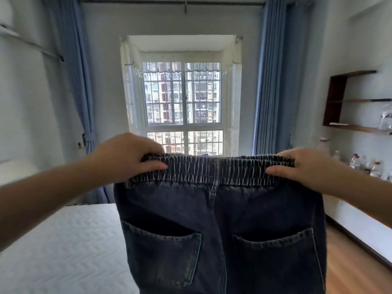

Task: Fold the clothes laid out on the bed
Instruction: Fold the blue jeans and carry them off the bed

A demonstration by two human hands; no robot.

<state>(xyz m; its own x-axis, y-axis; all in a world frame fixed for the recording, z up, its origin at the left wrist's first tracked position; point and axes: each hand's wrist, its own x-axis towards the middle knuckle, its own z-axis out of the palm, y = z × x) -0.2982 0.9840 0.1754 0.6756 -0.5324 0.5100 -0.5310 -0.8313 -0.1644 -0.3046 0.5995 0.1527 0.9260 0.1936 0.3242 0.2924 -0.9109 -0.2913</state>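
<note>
— Holding a pair of dark denim jeans [220,230] up in the air in front of me, back side toward me. What are you noting on the left?

— Far left, the white quilted bed [59,247] is lying below and behind the jeans. A blue curtain [78,77] is hanging by the wall above it. My left hand [125,159] is gripping the left end of the elastic waistband [212,168], thumb lying along the near side, fingers curling over the top edge.

— And the middle?

— The waistband is stretching nearly level between both hands, gathered and ribbed, with a belt loop [215,175] at centre. Behind it the barred window [183,107] is showing apartment blocks outside. Two back pockets are facing me; the left pocket [163,255] is sitting a little higher than the right pocket [275,262]. The legs are hanging down out of view, so I cannot tell whether they are reaching the bed.

— The right side?

— My right hand [311,166] is pinching the right end of the waistband, thumb in front, fingers behind the cloth. Beyond it a second blue curtain [269,81] is hanging, a dark wooden wall shelf [337,98] is standing out from the wall, and several bottles [364,166] are sitting on a low ledge, blurred.
</note>
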